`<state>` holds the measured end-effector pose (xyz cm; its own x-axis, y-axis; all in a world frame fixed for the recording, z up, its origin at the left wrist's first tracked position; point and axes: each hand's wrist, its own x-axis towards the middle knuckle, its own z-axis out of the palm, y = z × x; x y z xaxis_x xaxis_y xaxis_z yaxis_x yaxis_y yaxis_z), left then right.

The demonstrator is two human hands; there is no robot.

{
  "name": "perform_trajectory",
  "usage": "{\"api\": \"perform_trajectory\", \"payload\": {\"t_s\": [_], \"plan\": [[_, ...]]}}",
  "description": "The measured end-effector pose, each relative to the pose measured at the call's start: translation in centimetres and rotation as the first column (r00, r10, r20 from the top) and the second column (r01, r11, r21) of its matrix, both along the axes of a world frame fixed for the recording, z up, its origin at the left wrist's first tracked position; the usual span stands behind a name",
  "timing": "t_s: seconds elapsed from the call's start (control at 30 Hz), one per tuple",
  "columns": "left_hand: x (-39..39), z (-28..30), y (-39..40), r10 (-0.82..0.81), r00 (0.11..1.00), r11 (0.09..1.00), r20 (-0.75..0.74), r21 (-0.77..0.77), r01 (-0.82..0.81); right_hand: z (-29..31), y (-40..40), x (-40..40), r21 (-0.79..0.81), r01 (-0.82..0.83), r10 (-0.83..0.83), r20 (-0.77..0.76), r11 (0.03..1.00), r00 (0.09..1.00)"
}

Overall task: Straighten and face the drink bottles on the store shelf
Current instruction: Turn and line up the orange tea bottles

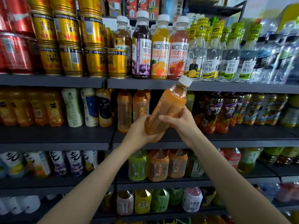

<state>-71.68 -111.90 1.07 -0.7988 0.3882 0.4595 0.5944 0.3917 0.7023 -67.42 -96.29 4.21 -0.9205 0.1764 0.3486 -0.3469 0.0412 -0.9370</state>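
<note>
Head view: dark grey store shelves (56, 139) run across the aisle, with gold cans (71, 60) and juice bottles (160, 49) on the upper tier and rows of tea drinks below. In front of the middle shelf, an orange tea bottle (168, 107) is tilted, white cap up-right. The left hand (142, 130) cups its base; the right hand (179, 120) grips its middle.

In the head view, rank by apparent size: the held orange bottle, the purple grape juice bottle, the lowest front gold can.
1. Held orange bottle, though it is nearest the camera, so this is unsure.
2. Purple grape juice bottle.
3. Gold can, clearly smallest.
</note>
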Motion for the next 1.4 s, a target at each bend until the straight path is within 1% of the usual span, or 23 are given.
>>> {"api": "perform_trajectory", "payload": {"t_s": [0.03,0.1,0.17,0.2,0.23,0.27,0.3,0.33,0.37,0.43,0.47,0.53,0.6,0.67,0.73,0.77,0.87,0.97,1.03,1.1,1.17,1.27,1.4], "plan": [[0.0,0.0,-0.2,-0.041,0.998,0.999,0.054,0.030,0.040,0.4,0.1,0.1,0.026,-0.050,0.050,0.005,0.998,0.999],[0.0,-0.2,-0.7,-0.177,0.963,0.983,0.202,0.089,0.162,1.2,0.6,0.1,0.009,-0.193,0.193,0.036,0.981,0.981],[0.2,-0.6,-1.3,-0.315,0.883,0.949,0.348,0.148,0.280,1.9,0.9,0.3,-0.024,-0.324,0.325,0.055,0.946,0.944],[0.2,-0.7,-1.5,-0.365,0.836,0.931,0.410,0.166,0.326,1.9,0.9,0.4,-0.012,-0.341,0.341,0.065,0.940,0.938],[0.2,-0.8,-1.8,-0.409,0.781,0.912,0.472,0.186,0.366,1.9,0.8,0.4,0.019,-0.314,0.312,0.079,0.949,0.947],[0.2,-0.7,-2.1,-0.451,0.719,0.891,0.529,0.218,0.398,1.8,0.6,0.2,0.053,-0.243,0.238,0.092,0.969,0.967],[0.1,-0.5,-2.3,-0.480,0.664,0.875,0.573,0.259,0.409,1.6,0.3,-0.1,0.071,-0.141,0.133,0.101,0.988,0.986],[-0.1,-0.2,-2.4,-0.494,0.638,0.868,0.591,0.287,0.406,1.3,0.0,-0.6,0.069,-0.024,0.016,0.112,0.997,0.994],[-0.3,0.2,-2.3,-0.478,0.663,0.877,0.575,0.270,0.398,1.1,-0.4,-1.1,0.059,0.091,-0.097,0.121,0.994,0.988],[-0.5,0.7,-1.5,-0.382,0.791,0.920,0.478,0.122,0.371,0.7,-1.2,-1.9,0.079,0.273,-0.281,0.116,0.959,0.953],[-0.6,0.9,-1.0,-0.337,0.845,0.936,0.415,0.053,0.347,0.7,-1.6,-2.1,0.114,0.324,-0.336,0.098,0.939,0.937],[-1.1,0.7,-0.4,-0.297,0.890,0.952,0.346,0.030,0.306,1.0,-2.2,-2.3,0.220,0.341,-0.362,0.062,0.914,0.930],[-1.6,0.6,-0.7,-0.319,0.863,0.947,0.392,0.099,0.305,1.7,-2.0,-2.4,0.312,0.245,-0.280,0.075,0.918,0.957],[-2.0,0.6,-1.4,-0.376,0.800,0.927,0.468,0.189,0.325,2.0,-1.2,-2.5,0.384,0.101,-0.157,0.117,0.918,0.981],[-2.6,0.6,-1.8,-0.415,0.759,0.910,0.502,0.232,0.344,1.6,-0.5,-2.8,0.468,0.026,-0.110,0.153,0.884,0.982],[-2.9,0.6,-1.8,-0.413,0.762,0.911,0.499,0.220,0.350,1.1,-0.4,-3.1,0.471,0.020,-0.109,0.162,0.882,0.981],[-4.1,0.3,-1.2,-0.344,0.828,0.935,0.442,0.082,0.345,-0.3,-0.5,-4.0,0.401,0.051,-0.127,0.164,0.915,0.978],[-5.3,-0.2,-0.4,-0.272,0.896,0.952,0.352,-0.039,0.304,-1.7,-0.3,-4.8,0.357,0.129,-0.189,0.139,0.925,0.972],[-6.2,-0.7,-0.1,-0.179,0.952,0.976,0.247,-0.079,0.204,-2.3,0.1,-5.4,0.372,0.218,-0.273,0.102,0.902,0.957],[-7.2,-1.3,-0.4,-0.028,0.992,0.998,0.121,-0.052,0.035,-2.5,0.5,-6.3,0.440,0.306,-0.357,0.037,0.845,0.933],[-8.4,-1.9,-1.3,0.142,0.989,0.989,0.030,0.035,-0.143,-2.7,0.9,-7.2,0.527,0.360,-0.407,-0.028,0.770,0.913],[-10.2,-2.7,-2.5,0.362,0.931,0.926,-0.040,0.129,-0.354,-3.2,1.3,-8.8,0.603,0.382,-0.449,-0.045,0.700,0.893],[-12.0,-2.8,-2.6,0.458,0.889,0.883,-0.003,0.113,-0.455,-3.4,1.6,-11.9,0.563,0.411,-0.498,0.002,0.717,0.867]]}}
